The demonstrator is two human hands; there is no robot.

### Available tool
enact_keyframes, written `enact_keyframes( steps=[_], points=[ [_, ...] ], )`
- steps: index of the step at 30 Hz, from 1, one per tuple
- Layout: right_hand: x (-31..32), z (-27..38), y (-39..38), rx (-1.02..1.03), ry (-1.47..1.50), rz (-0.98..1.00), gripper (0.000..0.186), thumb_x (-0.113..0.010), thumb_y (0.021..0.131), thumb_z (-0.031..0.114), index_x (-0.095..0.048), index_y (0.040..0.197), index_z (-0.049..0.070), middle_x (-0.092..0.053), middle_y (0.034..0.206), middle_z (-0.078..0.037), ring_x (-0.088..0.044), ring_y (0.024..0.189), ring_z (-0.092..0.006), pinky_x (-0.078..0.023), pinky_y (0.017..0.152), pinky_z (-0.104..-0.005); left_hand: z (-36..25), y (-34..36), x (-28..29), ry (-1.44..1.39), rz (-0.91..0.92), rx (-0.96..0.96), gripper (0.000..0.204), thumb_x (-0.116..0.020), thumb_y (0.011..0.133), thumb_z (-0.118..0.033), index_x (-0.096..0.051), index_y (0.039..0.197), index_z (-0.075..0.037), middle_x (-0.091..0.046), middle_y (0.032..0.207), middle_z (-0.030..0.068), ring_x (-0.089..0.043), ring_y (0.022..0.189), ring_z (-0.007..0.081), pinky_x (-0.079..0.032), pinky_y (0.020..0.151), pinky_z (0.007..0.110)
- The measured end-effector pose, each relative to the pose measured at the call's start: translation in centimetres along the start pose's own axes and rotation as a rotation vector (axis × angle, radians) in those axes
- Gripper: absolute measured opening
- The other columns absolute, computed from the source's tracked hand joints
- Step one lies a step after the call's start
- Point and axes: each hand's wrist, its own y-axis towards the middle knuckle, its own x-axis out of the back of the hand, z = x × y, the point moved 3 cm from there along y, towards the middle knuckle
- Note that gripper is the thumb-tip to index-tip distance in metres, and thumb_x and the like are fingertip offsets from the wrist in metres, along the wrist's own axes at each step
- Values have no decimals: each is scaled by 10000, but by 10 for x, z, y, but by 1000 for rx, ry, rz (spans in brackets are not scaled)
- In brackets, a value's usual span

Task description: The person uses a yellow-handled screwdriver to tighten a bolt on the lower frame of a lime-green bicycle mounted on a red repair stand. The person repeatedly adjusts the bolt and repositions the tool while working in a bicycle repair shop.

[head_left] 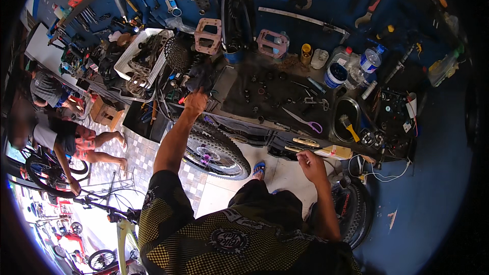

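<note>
L hand (pixel 195 103), 11 o'clock, curled, hold unclear, at dark crumpled cloth-like bundle (pixel 199 77): prob. soft, light; pinch edge. R hand (pixel 311 167) half-open, empty.

The left arm (pixel 170 147) stretches far forward, its left grip (pixel 195 104) dipping at the end, fingertips hard to see; the right forearm (pixel 327 209) leans slightly leftward, right grip (pixel 312 166) nearer the body, loosely curled

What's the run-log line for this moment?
left hand: at dark bundle, grip unclear | right hand: near yellow box | nearby: purple-handled scissors, yellow-handled brush
</note>
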Motion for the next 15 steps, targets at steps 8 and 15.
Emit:
enact_keyframes(
  steps=[8,15],
  points=[
    [-11,-3,21,10,16,27,144,-689,956,194,-684,1069,104,-745,916,-116,-743,799,-272,-578,722,-372,3,3,34,-186,-191,-279,209,-605,897,-75,-690,1088,-84,-660,1163,181,-661,1045,384,-562,815,500],
    [6,-21,40,32,-10,58,168,-678,971,189,-690,1093,73,-739,915,-101,-736,837,-243,-579,738,-358,-7,-25,108,-607,-544,-44,162,-561,1014,-77,-635,1137,-1,-698,975,205,-686,894,362,-534,773,437]
  ],
)
